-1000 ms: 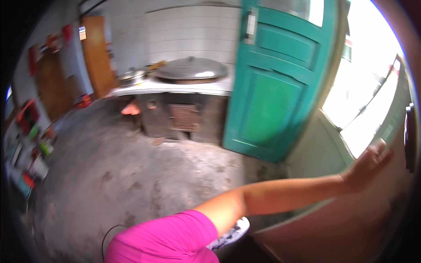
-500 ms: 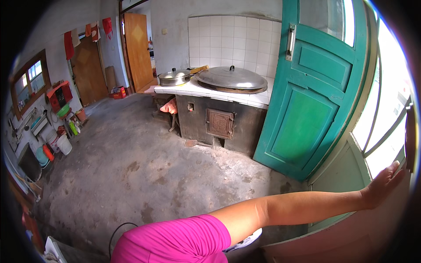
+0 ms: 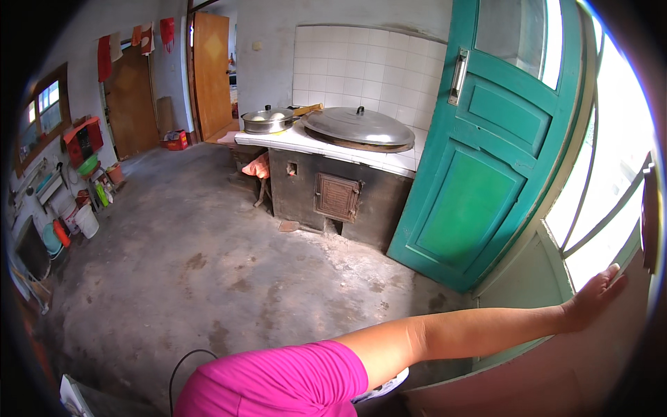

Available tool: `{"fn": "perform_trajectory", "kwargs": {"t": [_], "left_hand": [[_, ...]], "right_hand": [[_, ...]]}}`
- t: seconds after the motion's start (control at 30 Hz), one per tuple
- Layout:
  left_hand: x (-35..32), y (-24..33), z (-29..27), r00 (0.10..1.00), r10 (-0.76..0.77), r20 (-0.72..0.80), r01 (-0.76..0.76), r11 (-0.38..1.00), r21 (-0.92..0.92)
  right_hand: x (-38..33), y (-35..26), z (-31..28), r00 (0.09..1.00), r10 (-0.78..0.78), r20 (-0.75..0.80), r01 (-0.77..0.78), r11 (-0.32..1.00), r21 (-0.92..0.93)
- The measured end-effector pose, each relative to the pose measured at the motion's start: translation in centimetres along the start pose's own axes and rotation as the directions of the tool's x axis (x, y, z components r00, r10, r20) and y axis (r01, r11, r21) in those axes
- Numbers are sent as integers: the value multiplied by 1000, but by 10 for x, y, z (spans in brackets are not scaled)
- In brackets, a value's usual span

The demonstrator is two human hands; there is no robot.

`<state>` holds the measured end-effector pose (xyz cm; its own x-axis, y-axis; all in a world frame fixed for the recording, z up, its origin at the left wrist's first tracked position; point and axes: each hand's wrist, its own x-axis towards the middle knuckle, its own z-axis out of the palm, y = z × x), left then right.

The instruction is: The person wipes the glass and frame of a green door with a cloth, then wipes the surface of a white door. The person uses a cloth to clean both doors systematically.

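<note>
My left arm, in a pink sleeve, reaches from the lower edge across to the right. At its end my left hand [image 3: 596, 295] lies against a reddish-brown door panel [image 3: 556, 361], with its fingers stretched out and nothing held in them. The fingers' far side is partly hidden. A dark upright fitting [image 3: 651, 215] is close to the fingertips. Beyond the arm stands a green door [image 3: 472, 201] with a metal handle [image 3: 459, 76]. My right hand is out of the picture.
A tiled stove [image 3: 333, 187] carries a wide lidded wok [image 3: 361, 127] and a smaller pan [image 3: 267, 124]. Basins and buckets [image 3: 87, 222] line the left wall. An orange-brown inner door [image 3: 210, 76] stands ajar at the back. A dark cable [image 3: 180, 361] loops at the lower left.
The room has shifted slightly left and tilted in the view. My left hand appears slightly farther left and lower, still against the panel.
</note>
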<state>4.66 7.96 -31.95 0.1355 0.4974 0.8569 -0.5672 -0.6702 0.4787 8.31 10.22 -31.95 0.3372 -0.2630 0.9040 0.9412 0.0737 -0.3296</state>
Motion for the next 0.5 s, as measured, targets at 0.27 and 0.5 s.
{"fn": "perform_trajectory", "kwargs": {"t": [0.27, 0.5], "left_hand": [[2, -3, -2, 999, 18, -28, -18, 1000, 19], [2, -3, -5, 999, -20, -51, 29, 984, 177]], "right_hand": [[-1, -8, 1, 997, -51, -52, 46, 995, -93], [-14, -25, -2, 980, 187, 74, -200, 932, 301]]}}
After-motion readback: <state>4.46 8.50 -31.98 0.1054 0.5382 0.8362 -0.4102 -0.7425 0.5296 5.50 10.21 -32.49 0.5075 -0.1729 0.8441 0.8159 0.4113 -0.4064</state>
